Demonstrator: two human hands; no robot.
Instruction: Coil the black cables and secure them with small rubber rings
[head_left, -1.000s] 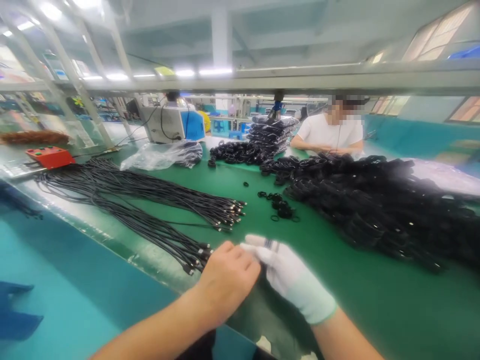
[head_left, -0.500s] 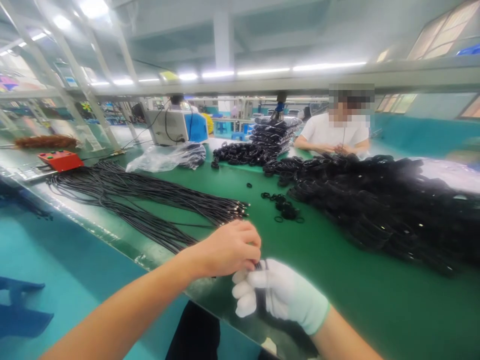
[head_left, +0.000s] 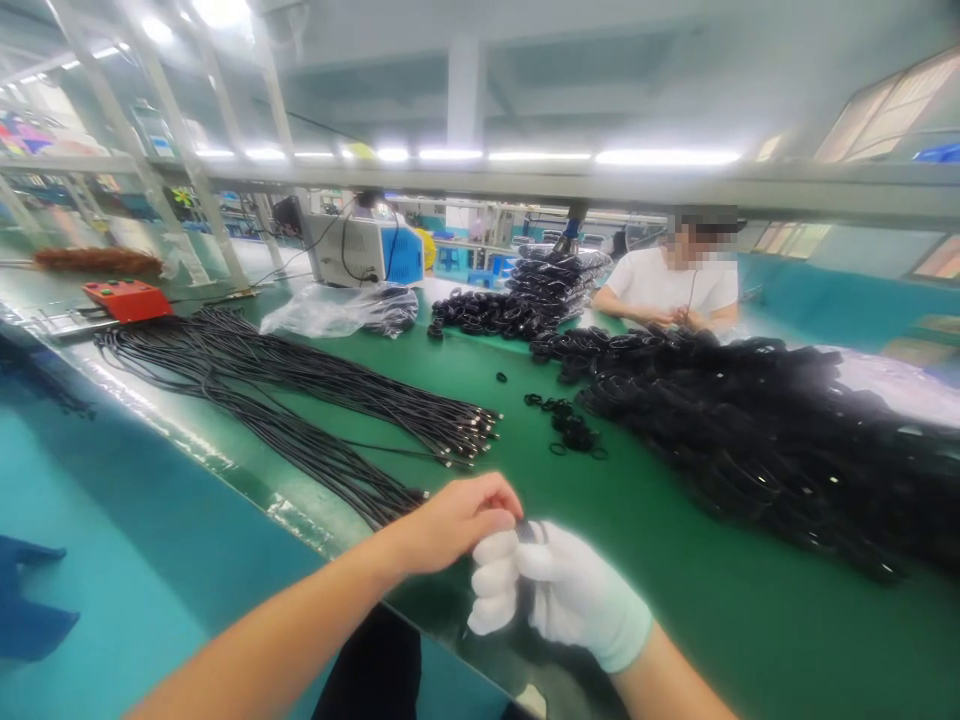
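My right hand (head_left: pixel 559 590), in a white glove, is closed around a black cable coil (head_left: pixel 527 590) that shows between its fingers and palm. My bare left hand (head_left: pixel 469 515) is beside it, thumb and fingers pinched at the coil's upper end; what the fingertips hold is too small to make out. Left of my hands, long black cables (head_left: pixel 300 385) lie in two bundles on the green table (head_left: pixel 517 470), metal connectors toward me. Small black rings (head_left: pixel 574 430) lie beyond my hands.
A large heap of black coiled cables (head_left: pixel 735 430) covers the right side. At the back stand a blue and white machine (head_left: pixel 367 250), a plastic bag (head_left: pixel 322 312) and stacked bagged coils (head_left: pixel 559 275). A red control box (head_left: pixel 129 298) is far left. A person (head_left: pixel 675 285) sits opposite.
My left hand has changed its finger pose at the coil's upper end, its fingers now closer together. My right hand keeps its hold. The camera view has shifted slightly.
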